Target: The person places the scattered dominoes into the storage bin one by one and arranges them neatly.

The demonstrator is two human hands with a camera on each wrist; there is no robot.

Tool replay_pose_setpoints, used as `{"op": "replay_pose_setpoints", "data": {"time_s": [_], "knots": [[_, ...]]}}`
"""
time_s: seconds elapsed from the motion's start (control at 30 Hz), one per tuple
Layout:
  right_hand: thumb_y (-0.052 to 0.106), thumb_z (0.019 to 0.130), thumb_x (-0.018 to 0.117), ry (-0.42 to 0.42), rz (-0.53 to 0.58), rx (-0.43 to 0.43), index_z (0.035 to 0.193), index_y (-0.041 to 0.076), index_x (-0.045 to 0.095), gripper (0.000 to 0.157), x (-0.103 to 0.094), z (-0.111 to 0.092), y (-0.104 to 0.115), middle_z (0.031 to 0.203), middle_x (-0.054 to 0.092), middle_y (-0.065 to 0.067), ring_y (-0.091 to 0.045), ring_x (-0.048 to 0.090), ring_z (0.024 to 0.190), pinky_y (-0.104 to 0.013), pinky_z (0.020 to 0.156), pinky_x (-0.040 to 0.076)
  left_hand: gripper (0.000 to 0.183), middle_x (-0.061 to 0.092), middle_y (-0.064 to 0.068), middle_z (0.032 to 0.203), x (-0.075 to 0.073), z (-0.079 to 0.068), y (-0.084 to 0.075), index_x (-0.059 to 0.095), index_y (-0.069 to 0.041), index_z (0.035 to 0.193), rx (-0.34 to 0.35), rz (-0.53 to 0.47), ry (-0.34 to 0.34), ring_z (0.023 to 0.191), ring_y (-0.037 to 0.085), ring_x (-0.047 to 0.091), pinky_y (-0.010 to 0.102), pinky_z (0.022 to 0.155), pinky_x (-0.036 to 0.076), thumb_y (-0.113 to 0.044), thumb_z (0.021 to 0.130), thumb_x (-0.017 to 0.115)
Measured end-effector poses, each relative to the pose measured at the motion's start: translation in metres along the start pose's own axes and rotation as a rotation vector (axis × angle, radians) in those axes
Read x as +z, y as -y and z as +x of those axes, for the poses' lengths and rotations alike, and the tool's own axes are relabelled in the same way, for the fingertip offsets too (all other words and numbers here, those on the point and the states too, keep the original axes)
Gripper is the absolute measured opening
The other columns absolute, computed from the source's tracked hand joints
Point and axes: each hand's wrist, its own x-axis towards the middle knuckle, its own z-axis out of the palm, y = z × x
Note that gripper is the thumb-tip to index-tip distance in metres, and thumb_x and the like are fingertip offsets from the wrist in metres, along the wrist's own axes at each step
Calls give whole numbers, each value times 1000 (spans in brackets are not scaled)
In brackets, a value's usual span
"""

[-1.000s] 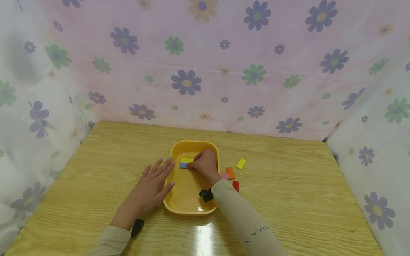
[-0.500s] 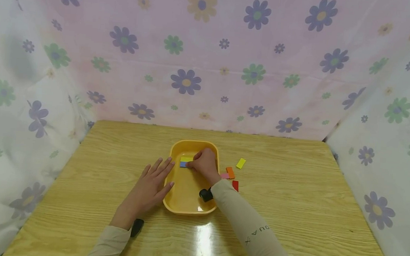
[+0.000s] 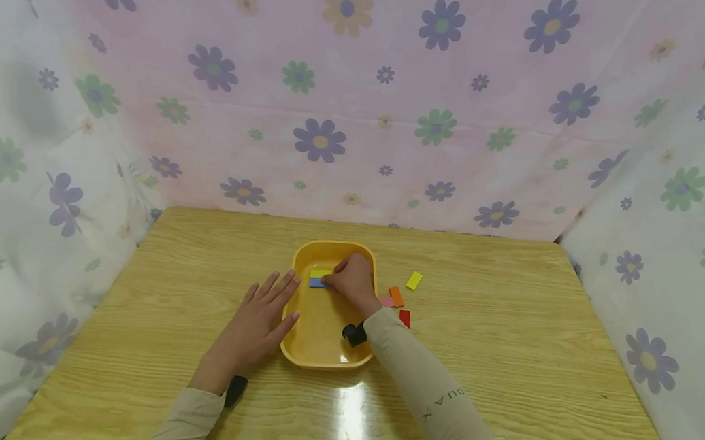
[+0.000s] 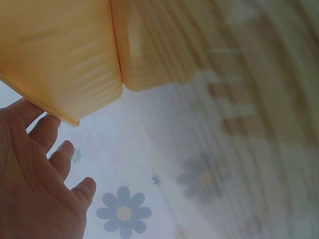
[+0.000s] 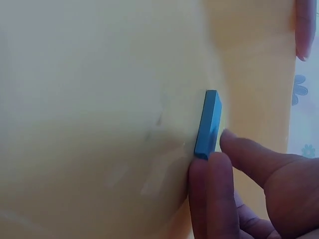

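My right hand (image 3: 353,283) reaches into the yellow plastic tray (image 3: 318,365), its fingers curled at the right end of a flat blue block (image 3: 317,283). In the right wrist view the thumb and fingertips close in on the near end of this blue block (image 5: 207,122), which lies on the tray floor. A yellow block (image 3: 319,273) lies right along the blue one's far side, partly covered by the hand. My left hand (image 3: 257,326) rests with spread fingers at the tray's left rim. In the left wrist view its fingertips touch the rim (image 4: 55,112) from outside.
To the right of the tray, on the wooden table (image 3: 502,367), lie a yellow block (image 3: 414,281), an orange block (image 3: 396,297), a pink block (image 3: 387,302) and a red block (image 3: 405,318). The right forearm passes over the tray's right rim. Flowered cloth (image 3: 360,111) surrounds the table.
The fingertips of my right hand have shifted slightly right, so more of the blue block shows. The left hand has stayed at the rim, and the tray has hardly moved.
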Motion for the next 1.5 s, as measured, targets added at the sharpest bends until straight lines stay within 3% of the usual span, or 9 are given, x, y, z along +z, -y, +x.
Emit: {"op": "replay_pose_setpoints", "data": {"time_s": [0.17,0.33,0.43,0.6,0.7,0.77,1.0,1.2,1.5], "knots": [[13,80,87,40,-63,29,74,-2,69,24,-4,-2,7,52,62,-5,-12,56,44,-22,46,45,65,25,3,168,0,-1,0,33,-12,161,2,4,-4,156,34,18,65,122,14,-41,106,51],[12,86,82,104,-36,-9,99,-6,68,27,-22,-8,23,75,72,-15,-29,72,61,-29,61,59,65,24,3,169,-1,0,-1,33,-13,161,-2,-3,0,157,34,17,65,122,13,-41,106,51],[17,91,78,126,3,-25,107,-7,68,30,-38,-11,33,89,73,-19,-36,74,74,-34,66,62,65,23,2,169,-1,1,-1,32,-12,161,-5,0,4,157,34,17,65,122,13,-42,106,50],[32,99,68,110,22,-75,106,2,74,31,-59,-13,39,93,74,-13,-27,72,75,-30,65,60,65,24,3,169,-2,1,-2,32,-13,161,-11,-10,8,157,34,17,66,122,13,-41,106,50],[34,103,62,95,96,-113,107,4,74,33,-69,-15,33,94,73,-10,-20,71,76,-32,70,61,65,24,3,169,-2,1,-2,31,-13,161,-12,-18,9,157,34,17,66,122,13,-41,106,50],[34,104,59,85,161,-132,108,3,74,34,-74,-17,27,96,73,-11,-23,70,80,-34,73,62,65,24,4,169,-2,1,-3,32,-12,161,-12,-22,9,157,34,17,66,122,13,-41,106,51],[15,108,52,36,315,-133,113,-8,69,29,-102,-47,32,102,71,-25,-24,69,81,-53,83,60,65,23,5,169,-3,1,-4,31,-12,161,-11,-34,9,156,36,17,65,122,12,-40,106,51],[14,109,47,-32,357,-68,114,-11,67,33,-108,-56,7,108,67,-34,-51,65,99,-57,85,59,65,23,4,169,-3,1,-3,31,-12,161,-10,-37,6,156,37,19,65,122,12,-40,106,51],[15,110,46,-132,402,37,114,-10,68,34,-118,-55,-39,108,67,-34,-55,63,103,-58,86,58,65,24,5,169,-3,1,-3,32,-12,161,-6,-27,4,156,37,19,65,122,13,-39,106,51]]}}
